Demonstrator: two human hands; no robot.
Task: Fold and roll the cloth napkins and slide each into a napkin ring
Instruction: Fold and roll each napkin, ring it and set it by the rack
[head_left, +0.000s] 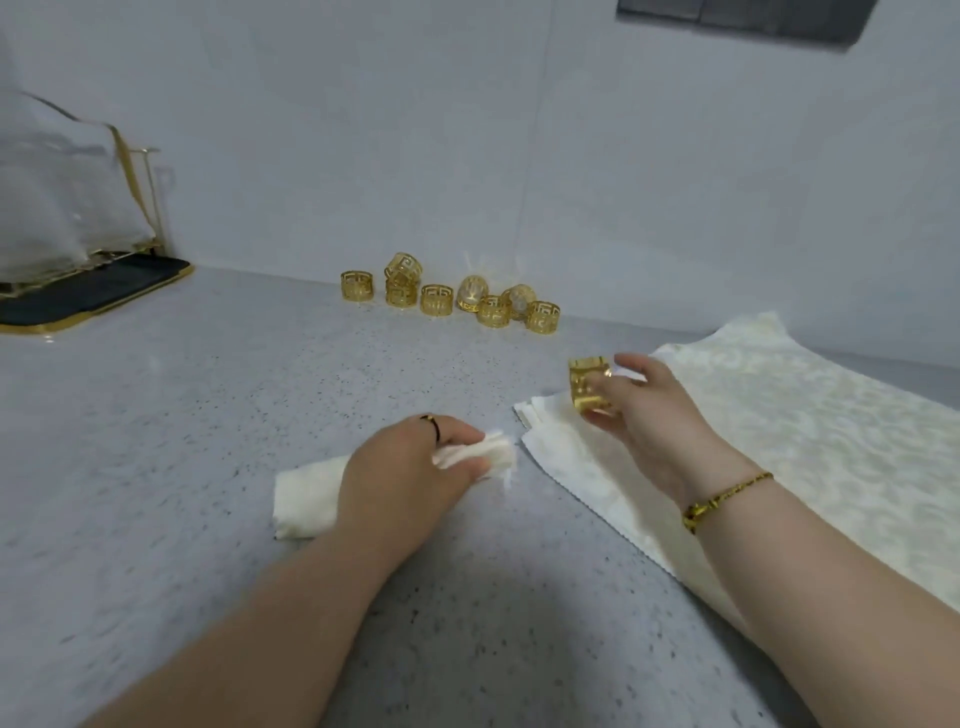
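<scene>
Eight rings (435, 300) clustered beyond roll (306, 499); flat napkins (779, 405) right of it, tray (93, 291) far left. Left hand (410, 467): fingers curl round roll; right hand (649, 410) pinches ninth ring (587, 389).

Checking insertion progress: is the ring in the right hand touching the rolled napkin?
Apart. Head view shows a gap between the ring and the rolled napkin in the left hand.

A grey speckled counter (156, 441) meets a pale wall (363, 130) under a dark window (743, 15).
</scene>
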